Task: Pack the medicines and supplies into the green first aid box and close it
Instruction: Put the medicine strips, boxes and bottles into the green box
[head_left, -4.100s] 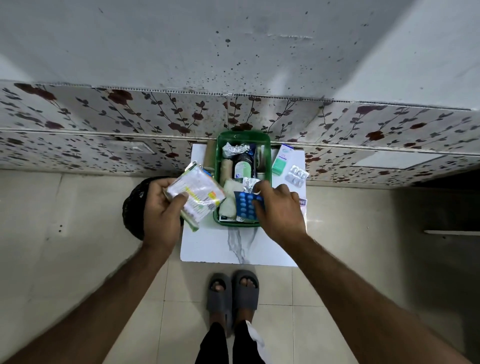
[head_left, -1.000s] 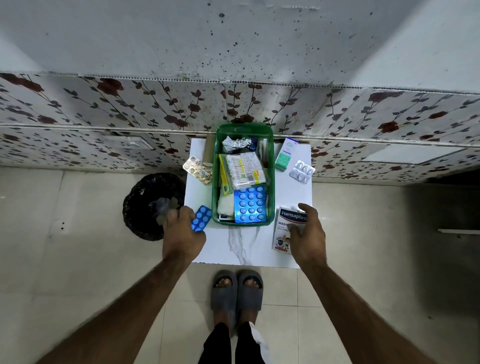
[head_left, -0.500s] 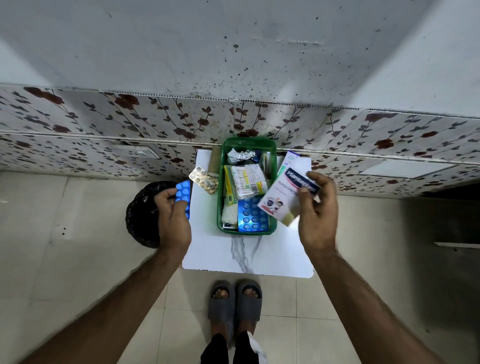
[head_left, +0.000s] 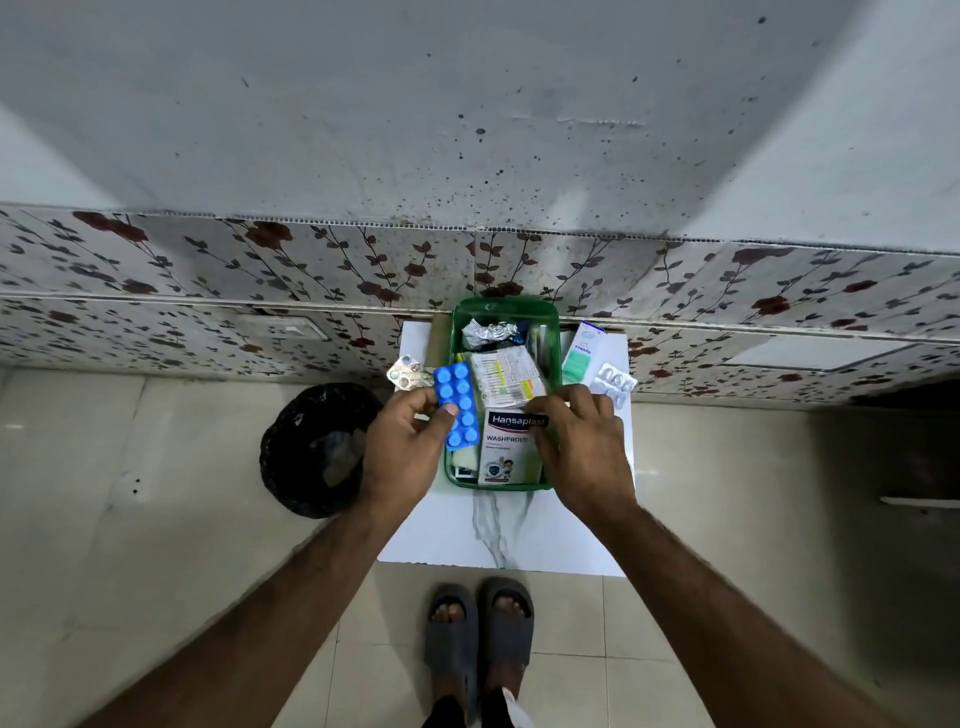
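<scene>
The green first aid box (head_left: 503, 305) stands open on a small white table (head_left: 498, 540), filled with packets and foil strips. A white Hansaplast box (head_left: 506, 447) lies in its near end, and my right hand (head_left: 576, 447) rests on that box's right edge with fingers curled around it. My left hand (head_left: 402, 457) holds a blue blister strip (head_left: 457, 405) above the box's left rim. On the table lie a silver blister strip (head_left: 408, 373) left of the green box, and a green-white carton (head_left: 581, 353) and a white blister strip (head_left: 615, 382) to its right.
A black bin (head_left: 317, 449) lined with a dark bag stands on the floor left of the table. A floral-patterned wall panel (head_left: 208, 291) runs right behind the table. My feet in grey slippers (head_left: 478, 639) are on the tiled floor at the table's near edge.
My right hand carried the Hansaplast box from the table's right side into the green box. My left hand picked up the blue strip and brought it in over the box's left rim.
</scene>
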